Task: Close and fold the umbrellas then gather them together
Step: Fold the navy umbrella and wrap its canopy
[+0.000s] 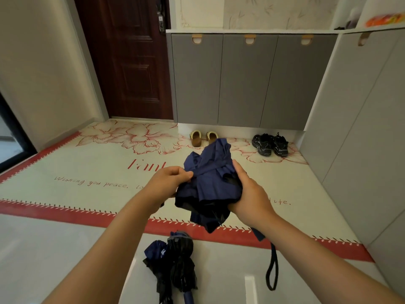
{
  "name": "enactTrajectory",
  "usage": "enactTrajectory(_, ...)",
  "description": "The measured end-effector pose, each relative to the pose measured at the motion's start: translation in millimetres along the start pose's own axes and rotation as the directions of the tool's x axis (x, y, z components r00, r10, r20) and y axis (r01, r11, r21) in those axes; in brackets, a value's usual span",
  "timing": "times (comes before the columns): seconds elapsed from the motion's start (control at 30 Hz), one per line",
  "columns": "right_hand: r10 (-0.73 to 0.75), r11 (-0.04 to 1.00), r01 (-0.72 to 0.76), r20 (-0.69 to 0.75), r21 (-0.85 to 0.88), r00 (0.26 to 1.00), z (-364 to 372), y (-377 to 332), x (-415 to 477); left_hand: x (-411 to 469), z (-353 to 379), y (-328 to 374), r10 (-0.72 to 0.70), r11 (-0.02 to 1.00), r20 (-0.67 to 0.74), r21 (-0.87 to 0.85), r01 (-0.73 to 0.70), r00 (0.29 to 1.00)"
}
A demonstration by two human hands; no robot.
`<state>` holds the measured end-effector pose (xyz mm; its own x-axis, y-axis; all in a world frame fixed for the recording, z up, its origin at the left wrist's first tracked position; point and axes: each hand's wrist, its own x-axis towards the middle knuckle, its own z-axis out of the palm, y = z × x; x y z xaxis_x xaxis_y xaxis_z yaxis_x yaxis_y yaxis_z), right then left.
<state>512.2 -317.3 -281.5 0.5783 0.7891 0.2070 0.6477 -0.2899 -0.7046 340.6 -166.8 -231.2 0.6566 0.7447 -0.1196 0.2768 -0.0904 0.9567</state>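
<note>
From the head camera, a navy blue folding umbrella [211, 183] is held in mid-air over the near half of a floor mat [87, 172], between both hands. Its canopy is collapsed but loose and crumpled, blue on the outside with a black lining showing along the lower edges, and its tip points away toward the far cabinets. The left hand [168, 183] pinches a fold of the blue fabric between thumb and fingertips. The right hand [247, 194] is wrapped around the bundled canopy from the right side, fingers closed on the cloth. A dark wrist strap [272, 266] hangs in a loop below the right forearm.

On the grey floor near the person lie 2 more closed umbrellas [175, 264], touching side by side: 1 black, 1 blue with a small white logo too small to read.

The mat is cream with a red border and red flower outlines. Red lettering on it reads "Fant", partly hidden by the hands, then "Wishing you peace," and at the right "life."

At the mat's far edge, against grey cabinet doors [241, 80], stand 1 pair of tan slippers [202, 138] and, to their right, 1 pair of black sneakers [270, 144]. A dark wooden door [127, 58] stands far left.
</note>
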Motion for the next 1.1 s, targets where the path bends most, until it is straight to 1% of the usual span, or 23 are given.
enactTrajectory(0.07, 0.003, 1.000, -0.003, -0.038, 0.004, 0.999, -7.2, -0.1, 3.3, 2.3, -4.3, -1.3, 0.023, 0.999, -0.031, 0.029, -0.022, 0.999)
enactTrajectory(0.17, 0.008, 0.999, -0.003, -0.098, 0.046, 0.995, -16.5, -2.3, 10.1, 4.3, -2.8, -3.8, 0.019, 0.998, -0.028, 0.066, -0.017, 0.999)
enactTrajectory(0.23, 0.020, 0.987, -0.003, -0.106, 0.160, 0.994, -18.9, -8.6, 10.8, 6.7, 0.4, -7.1, 0.006, 0.999, -0.014, 0.049, -0.006, 1.000)
enactTrajectory(0.3, 0.028, 0.951, 0.000, -0.087, 0.310, 0.996, -18.7, -18.7, 7.6, 9.6, 2.9, -11.7, -0.021, 0.999, 0.002, 0.024, 0.021, 1.000)
enactTrajectory(0.37, 0.079, 0.868, -0.062, -0.013, 0.493, 0.997, -16.3, -25.1, 4.9, 12.9, 5.6, -16.0, -0.073, 0.997, 0.039, -0.024, 0.074, 0.997)
enactTrajectory(0.43, 0.127, 0.749, -0.174, 0.119, 0.639, 0.985, -13.9, -30.8, 2.4, 14.9, 10.4, -19.3, -0.118, 0.985, 0.097, -0.116, 0.129, 0.988)
enactTrajectory(0.5, 0.129, 0.679, -0.259, 0.236, 0.687, 0.963, -10.0, -34.3, -1.2, 16.4, 16.2, -23.7, -0.128, 0.950, 0.176, -0.260, 0.172, 0.976)
enactTrajectory(0.6, 0.112, 0.613, -0.361, 0.375, 0.703, 0.920, -5.2, -38.1, -8.8, 19.3, 25.8, -31.4, -0.087, 0.839, 0.282, -0.497, 0.223, 0.956)
enactTrajectory(0.67, 0.092, 0.594, -0.420, 0.461, 0.686, 0.882, -5.3, -40.2, -11.2, 19.2, 28.2, -32.8, -0.055, 0.786, 0.291, -0.578, 0.221, 0.955)
enactTrajectory(0.73, 0.075, 0.611, -0.457, 0.528, 0.646, 0.846, -4.6, -37.3, -8.5, 21.3, 29.1, -33.8, -0.060, 0.767, 0.258, -0.606, 0.209, 0.964)
enactTrajectory(0.77, 0.081, 0.648, -0.451, 0.533, 0.614, 0.842, -3.8, -34.9, -6.7, 22.2, 30.0, -33.5, -0.060, 0.766, 0.238, -0.612, 0.197, 0.969)
enactTrajectory(0.8, 0.105, 0.703, -0.425, 0.509, 0.570, 0.854, -2.7, -31.3, -4.4, 22.9, 31.5, -33.7, -0.064, 0.780, 0.207, -0.600, 0.178, 0.976)
enactTrajectory(0.87, 0.169, 0.805, -0.361, 0.402, 0.470, 0.900, -0.8, -26.0, -2.2, 21.4, 36.0, -28.3, -0.075, 0.827, 0.135, -0.545, 0.137, 0.988)
enactTrajectory(0.93, 0.179, 0.856, -0.301, 0.306, 0.420, 0.935, 0.8, -26.4, -4.3, 20.7, 39.5, -22.8, -0.087, 0.849, 0.069, -0.517, 0.110, 0.994)
enactTrajectory(1.0, 0.088, 0.905, -0.172, 0.225, 0.388, 0.970, 1.7, -26.6, -5.6, 19.9, 41.5, -18.7, -0.090, 0.877, -0.005, -0.475, 0.077, 0.996)
enactTrajectory(1.03, 0.028, 0.918, -0.109, 0.211, 0.382, 0.977, 2.1, -25.4, -5.8, 19.1, 42.0, -17.4, -0.085, 0.895, -0.036, -0.441, 0.060, 0.996)
enactTrajectory(1.1, -0.047, 0.909, -0.055, 0.233, 0.414, 0.971, 0.7, -24.1, -5.7, 18.7, 42.2, -17.0, -0.070, 0.931, -0.095, -0.363, 0.031, 0.993)
